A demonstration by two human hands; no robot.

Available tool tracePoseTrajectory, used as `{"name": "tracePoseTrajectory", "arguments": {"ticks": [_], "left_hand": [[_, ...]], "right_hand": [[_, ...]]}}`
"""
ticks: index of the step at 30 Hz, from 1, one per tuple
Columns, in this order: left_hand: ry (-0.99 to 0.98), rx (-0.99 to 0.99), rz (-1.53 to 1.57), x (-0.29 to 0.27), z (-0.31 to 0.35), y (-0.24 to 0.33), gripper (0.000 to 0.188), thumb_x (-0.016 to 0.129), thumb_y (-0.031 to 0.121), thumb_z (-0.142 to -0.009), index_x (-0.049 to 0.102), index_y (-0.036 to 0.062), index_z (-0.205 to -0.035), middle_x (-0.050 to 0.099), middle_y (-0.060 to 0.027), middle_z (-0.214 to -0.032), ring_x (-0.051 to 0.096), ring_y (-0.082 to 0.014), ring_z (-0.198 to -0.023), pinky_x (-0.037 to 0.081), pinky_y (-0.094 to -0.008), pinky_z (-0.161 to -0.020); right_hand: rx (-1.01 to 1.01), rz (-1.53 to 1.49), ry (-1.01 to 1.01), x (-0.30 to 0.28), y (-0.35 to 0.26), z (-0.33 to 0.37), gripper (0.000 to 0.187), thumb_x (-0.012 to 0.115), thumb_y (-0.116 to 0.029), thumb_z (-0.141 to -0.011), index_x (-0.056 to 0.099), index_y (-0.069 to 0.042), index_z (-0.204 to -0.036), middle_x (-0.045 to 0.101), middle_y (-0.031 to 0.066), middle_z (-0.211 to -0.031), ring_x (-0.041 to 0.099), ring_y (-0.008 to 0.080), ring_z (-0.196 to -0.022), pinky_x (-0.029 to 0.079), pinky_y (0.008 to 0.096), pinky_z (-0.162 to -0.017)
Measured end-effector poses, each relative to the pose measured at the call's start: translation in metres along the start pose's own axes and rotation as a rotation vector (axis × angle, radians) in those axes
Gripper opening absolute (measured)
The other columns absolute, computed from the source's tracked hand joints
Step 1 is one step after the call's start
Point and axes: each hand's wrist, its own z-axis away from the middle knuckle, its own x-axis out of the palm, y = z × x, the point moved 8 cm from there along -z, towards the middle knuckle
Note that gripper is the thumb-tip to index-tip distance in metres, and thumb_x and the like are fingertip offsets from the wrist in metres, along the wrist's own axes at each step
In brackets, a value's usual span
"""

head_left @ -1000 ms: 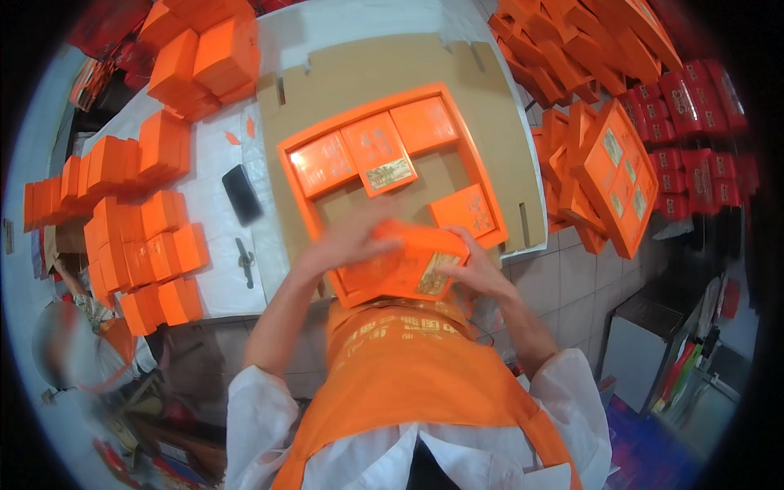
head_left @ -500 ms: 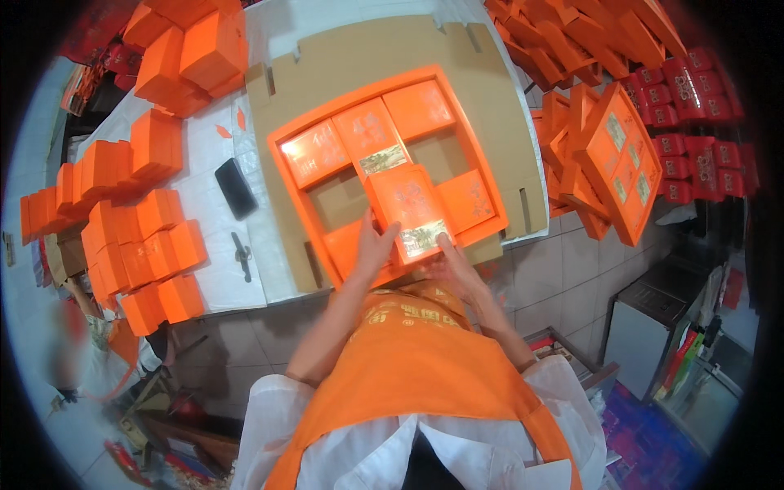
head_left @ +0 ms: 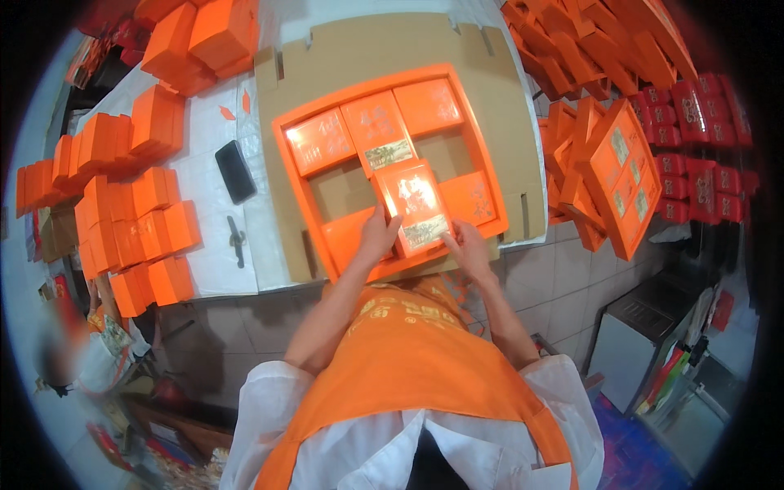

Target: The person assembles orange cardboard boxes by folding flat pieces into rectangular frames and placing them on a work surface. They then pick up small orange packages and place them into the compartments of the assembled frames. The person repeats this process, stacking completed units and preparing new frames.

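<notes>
An orange box [head_left: 414, 196] with a gold picture panel sits in the lower middle of a shallow orange tray [head_left: 287, 175], level or nearly so. My left hand [head_left: 380, 234] grips the box by its left side, thumb at the edge. Against its lower right corner are the thumb and fingers of my right hand [head_left: 469, 247]. Straight above it lies a second panelled orange box [head_left: 376, 118]. Plain-topped orange boxes fill the corners, among them the upper left box [head_left: 320, 140] and upper right box [head_left: 428, 104]. Two gaps at the sides show brown bottom.
Beneath the tray is a flat cardboard sheet [head_left: 327, 53] on a white-covered table. To the left lie a black phone [head_left: 235, 172], a dark tool [head_left: 236, 241] and stacked orange boxes [head_left: 135, 237]. Leaning trays [head_left: 616, 175] and red packages [head_left: 701, 188] stand right. Another person [head_left: 102, 351] is lower left.
The panelled box has settled lower and straighter in the tray. My right thumb has slid from its top to the corner, and the right hand has drawn slightly outward.
</notes>
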Motion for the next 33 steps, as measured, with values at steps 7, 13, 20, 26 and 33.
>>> {"name": "tracePoseTrajectory", "arguments": {"ticks": [7,13,20,26,33], "left_hand": [[0.035,0.0,-0.542,-0.015,-0.003,0.01,0.034,0.057,0.028,-0.081,0.049,-0.0008,-0.096,0.06,-0.0194,-0.08,0.059,-0.0358,-0.078,0.047,-0.0451,-0.066],[0.311,0.175,-0.741,-0.02,-0.002,0.009,0.034,0.062,0.031,-0.076,0.054,0.0028,-0.093,0.056,-0.0137,-0.092,0.053,-0.0296,-0.09,0.041,-0.0419,-0.074],[0.183,0.207,-0.754,-0.004,-0.006,-0.008,0.039,0.061,0.035,-0.076,0.055,0.0044,-0.099,0.055,-0.013,-0.099,0.05,-0.0276,-0.097,0.036,-0.0419,-0.083],[0.213,0.406,-0.5,-0.031,0.009,-0.011,0.04,0.059,0.023,-0.077,0.051,-0.0013,-0.107,0.054,-0.0173,-0.104,0.048,-0.0326,-0.102,0.036,-0.0443,-0.089],[0.107,0.481,-0.286,-0.094,0.041,-0.037,0.042,0.055,0.02,-0.081,0.046,-0.0028,-0.115,0.044,-0.0199,-0.122,0.04,-0.035,-0.116,0.031,-0.0437,-0.098]], "right_hand": [[-0.251,0.404,0.036,0.006,-0.018,0.003,0.035,0.063,-0.022,-0.079,0.054,-0.005,-0.109,0.054,0.0088,-0.083,0.05,0.0261,-0.08,0.041,0.0374,-0.071],[-0.301,0.309,0.14,0.0,-0.027,-0.018,0.041,0.063,-0.022,-0.079,0.051,-0.003,-0.113,0.054,0.0129,-0.097,0.048,0.0297,-0.095,0.038,0.0396,-0.082],[-0.39,0.496,0.039,0.04,-0.039,-0.068,0.066,0.055,-0.037,-0.082,0.031,-0.003,-0.133,0.038,0.0165,-0.132,0.029,0.0302,-0.126,0.015,0.0479,-0.105],[-0.38,0.442,-0.016,0.044,-0.045,-0.07,0.068,0.057,-0.034,-0.081,0.028,-0.003,-0.134,0.037,0.0156,-0.132,0.028,0.0298,-0.127,0.009,0.047,-0.107],[-0.281,0.28,0.051,0.038,-0.035,-0.082,0.058,0.059,-0.024,-0.082,0.036,-0.001,-0.13,0.036,0.0181,-0.132,0.031,0.0307,-0.126,0.022,0.0419,-0.105]]}}
